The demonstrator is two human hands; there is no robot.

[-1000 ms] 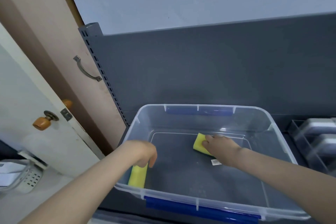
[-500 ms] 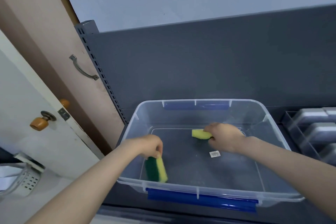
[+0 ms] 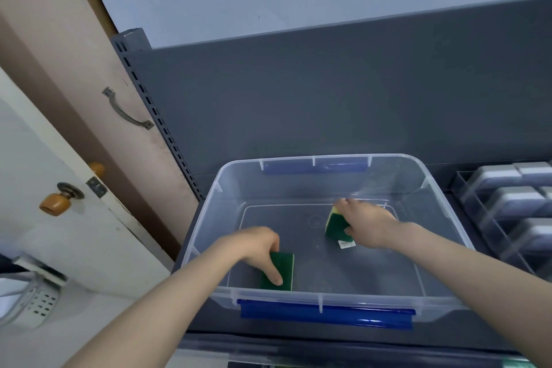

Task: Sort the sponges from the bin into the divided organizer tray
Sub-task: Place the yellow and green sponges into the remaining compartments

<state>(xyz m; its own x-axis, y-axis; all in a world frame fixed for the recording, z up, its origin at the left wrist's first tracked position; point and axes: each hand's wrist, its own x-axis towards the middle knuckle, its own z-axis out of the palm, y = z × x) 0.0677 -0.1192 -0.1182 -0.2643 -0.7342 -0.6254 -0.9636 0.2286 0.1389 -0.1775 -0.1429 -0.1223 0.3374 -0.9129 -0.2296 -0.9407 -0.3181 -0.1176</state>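
Note:
A clear plastic bin (image 3: 442, 197) with blue latches sits on a dark shelf. Inside, near its front left, a sponge (image 3: 285, 266) shows its green scouring side up with a yellow edge; my left hand (image 3: 254, 248) grips it, one finger lying across the green face. Toward the back right of the bin my right hand (image 3: 366, 222) holds a second green-and-yellow sponge (image 3: 334, 224), tilted on edge. The divided organizer tray (image 3: 478, 209) stands right of the bin with grey sponges in its compartments.
A small white label (image 3: 346, 244) lies on the bin floor under the right sponge. A slotted shelf upright (image 3: 155, 116) and a door with a wooden knob (image 3: 56, 203) are at the left. A white perforated holder (image 3: 35, 305) sits at lower left.
Both hands have turned their sponges so the green sides now show. The left sponge has moved right along the bin's front; the right sponge has tipped up on edge.

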